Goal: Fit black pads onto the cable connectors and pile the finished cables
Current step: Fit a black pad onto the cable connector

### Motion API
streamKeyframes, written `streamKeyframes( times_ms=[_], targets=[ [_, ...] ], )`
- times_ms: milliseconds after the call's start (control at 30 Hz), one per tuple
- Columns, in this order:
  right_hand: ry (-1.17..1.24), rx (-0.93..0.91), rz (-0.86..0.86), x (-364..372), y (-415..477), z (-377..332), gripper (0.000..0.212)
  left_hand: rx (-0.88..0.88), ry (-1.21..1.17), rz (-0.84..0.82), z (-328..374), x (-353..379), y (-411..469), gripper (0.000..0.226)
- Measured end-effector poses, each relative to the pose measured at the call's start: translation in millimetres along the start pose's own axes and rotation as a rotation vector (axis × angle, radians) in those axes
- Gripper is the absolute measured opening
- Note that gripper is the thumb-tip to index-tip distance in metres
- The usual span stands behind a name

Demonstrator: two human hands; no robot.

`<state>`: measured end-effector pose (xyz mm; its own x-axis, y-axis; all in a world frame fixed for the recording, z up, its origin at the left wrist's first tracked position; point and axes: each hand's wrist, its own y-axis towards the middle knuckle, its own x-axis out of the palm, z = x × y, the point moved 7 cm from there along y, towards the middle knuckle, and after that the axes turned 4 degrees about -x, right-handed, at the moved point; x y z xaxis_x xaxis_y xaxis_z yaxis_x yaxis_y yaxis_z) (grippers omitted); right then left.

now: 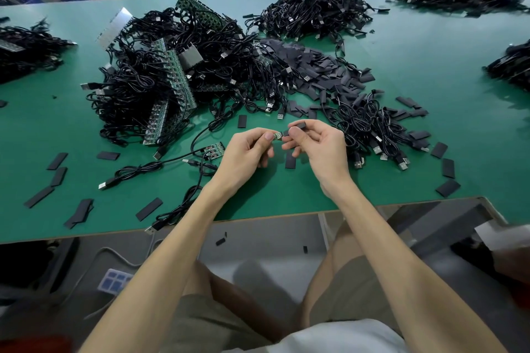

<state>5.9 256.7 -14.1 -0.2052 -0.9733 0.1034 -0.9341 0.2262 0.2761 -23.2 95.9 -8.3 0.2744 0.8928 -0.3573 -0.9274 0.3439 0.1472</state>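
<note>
while the left hand (246,152) pinches a small green board (277,135) between thumb and forefinger, the right hand (317,146) pinches a black pad (296,125) between its thumb and forefinger, the other fingers loosely curled. the pad's near end touches the board's right end, just between the 2 thumbs; whether it is already slipped over the board, i cannot tell. both hands hang above the green table (415,71). under the right fingers lies 1 loose pad (290,160), and another pad (242,121) lies just beyond the left fingers. left of the left fingers sit a small strip of boards (213,150) and a few cables (137,169). beyond the left fingers rises a big tangle of cables and board panels (172,77). beyond the right fingers spreads a heap of pads (315,63), and right of them a pile of cables (370,126) with pads scattered around it.
</note>
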Motion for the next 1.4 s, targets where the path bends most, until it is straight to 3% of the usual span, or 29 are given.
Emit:
streamKeyframes(
  times_ms=[533, 933, 1400],
  targets=[
    [-0.009, 0.009, 0.009, -1.8, -0.2, 2.1, 0.004, 0.015, 0.029, -0.007, 0.1, 1.7, -1.0, 0.031],
    [-0.143, 0.014, 0.025, 1.4, -2.3, -3.6, 0.005, -0.006, -0.077, 0.098, -2.9, -7.7, -2.3, 0.029],
    [-0.092, 0.035, 0.024, 2.1, -3.0, -3.8, 0.005, -0.003, 0.012, 0.082, -2.3, -4.9, -1.8, 0.032]
  ],
)
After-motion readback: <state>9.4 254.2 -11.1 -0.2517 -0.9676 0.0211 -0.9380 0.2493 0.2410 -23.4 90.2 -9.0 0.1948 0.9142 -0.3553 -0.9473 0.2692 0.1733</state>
